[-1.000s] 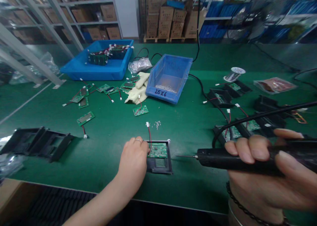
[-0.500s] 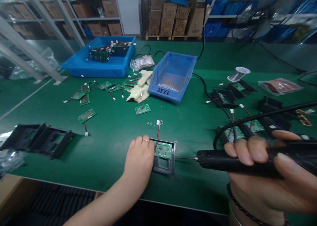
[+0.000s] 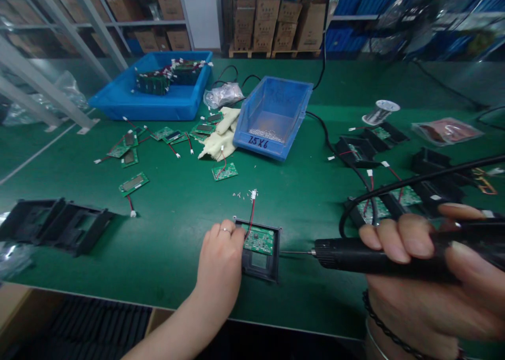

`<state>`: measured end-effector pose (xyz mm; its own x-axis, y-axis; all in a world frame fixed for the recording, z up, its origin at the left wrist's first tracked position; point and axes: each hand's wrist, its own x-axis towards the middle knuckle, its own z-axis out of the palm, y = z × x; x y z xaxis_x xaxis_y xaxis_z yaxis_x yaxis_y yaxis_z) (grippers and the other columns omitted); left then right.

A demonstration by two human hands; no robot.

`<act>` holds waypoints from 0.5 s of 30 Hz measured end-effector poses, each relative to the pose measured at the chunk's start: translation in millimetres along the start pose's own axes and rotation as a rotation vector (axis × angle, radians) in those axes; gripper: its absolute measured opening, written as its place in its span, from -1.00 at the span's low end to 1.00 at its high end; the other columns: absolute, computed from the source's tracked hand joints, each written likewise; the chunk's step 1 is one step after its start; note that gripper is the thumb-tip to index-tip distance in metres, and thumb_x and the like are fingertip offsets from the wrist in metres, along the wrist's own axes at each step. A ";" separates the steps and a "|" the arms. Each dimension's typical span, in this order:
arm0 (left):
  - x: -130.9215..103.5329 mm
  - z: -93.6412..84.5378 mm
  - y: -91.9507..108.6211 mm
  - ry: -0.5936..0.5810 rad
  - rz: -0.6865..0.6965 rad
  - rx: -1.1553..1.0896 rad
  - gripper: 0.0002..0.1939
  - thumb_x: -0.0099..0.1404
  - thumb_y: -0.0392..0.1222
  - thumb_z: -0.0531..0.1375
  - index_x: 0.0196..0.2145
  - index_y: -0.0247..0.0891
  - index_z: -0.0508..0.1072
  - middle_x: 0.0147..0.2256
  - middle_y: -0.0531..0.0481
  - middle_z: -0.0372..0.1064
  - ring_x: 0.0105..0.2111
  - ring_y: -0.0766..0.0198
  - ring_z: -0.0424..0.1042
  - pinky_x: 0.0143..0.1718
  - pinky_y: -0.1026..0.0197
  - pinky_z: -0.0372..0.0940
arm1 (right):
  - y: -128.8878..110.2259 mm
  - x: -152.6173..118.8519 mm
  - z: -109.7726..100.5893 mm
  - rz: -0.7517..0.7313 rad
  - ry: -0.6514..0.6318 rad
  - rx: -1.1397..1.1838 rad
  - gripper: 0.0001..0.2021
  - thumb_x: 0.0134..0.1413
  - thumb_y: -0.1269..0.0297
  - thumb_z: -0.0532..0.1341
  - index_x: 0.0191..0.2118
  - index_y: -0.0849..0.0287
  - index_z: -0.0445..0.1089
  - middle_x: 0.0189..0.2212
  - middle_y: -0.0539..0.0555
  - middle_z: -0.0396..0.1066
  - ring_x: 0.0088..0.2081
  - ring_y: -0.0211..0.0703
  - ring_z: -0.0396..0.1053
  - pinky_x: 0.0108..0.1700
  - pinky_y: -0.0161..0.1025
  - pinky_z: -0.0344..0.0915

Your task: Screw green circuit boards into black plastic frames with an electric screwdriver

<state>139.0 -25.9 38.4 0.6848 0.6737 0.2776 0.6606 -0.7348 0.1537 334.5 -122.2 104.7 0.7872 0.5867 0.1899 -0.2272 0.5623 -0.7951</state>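
Observation:
My left hand (image 3: 221, 255) is closed on the left edge of a black plastic housing (image 3: 269, 272) lying on the green bench. Inside the housing sits a green circuit board (image 3: 260, 240), its red and black wires leading up to a white connector (image 3: 253, 194). Small screws (image 3: 239, 195) are scattered beside that connector. In my right hand (image 3: 426, 265) is a black electric screwdriver (image 3: 355, 253), held level. Its thin bit points left, the tip near the housing's right edge; whether they touch I cannot tell.
A blue bin of small screws (image 3: 272, 120) stands beyond the housing. Behind it to the left, a blue tray (image 3: 150, 110) holds stacked boards. Loose boards (image 3: 134, 183) and black housings (image 3: 59, 226) lie left. More housings, a solder spool (image 3: 381, 112) and the screwdriver's cable (image 3: 418, 183) are right.
The view has shifted slightly. Both hands keep their holds on the housing and the screwdriver, and the bit stays by the housing's right edge.

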 end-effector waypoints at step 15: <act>-0.5 5.6 -5.2 0.237 -0.110 -0.176 -0.77 0.38 -0.38 0.07 -0.34 -0.26 0.51 -0.14 -0.19 0.43 -0.10 0.00 0.37 -0.07 -0.14 0.34 | -3.5 0.1 1.8 0.002 0.080 -0.052 -0.67 -0.29 0.20 0.47 -0.29 -0.02 0.46 -0.68 -0.18 0.16 -0.69 -0.27 0.01 -0.60 -0.21 0.17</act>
<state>137.0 -22.0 32.2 0.5083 0.7279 0.4603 0.6491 -0.6750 0.3507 334.4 -123.0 108.6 0.8305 0.5381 0.1438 -0.1999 0.5289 -0.8248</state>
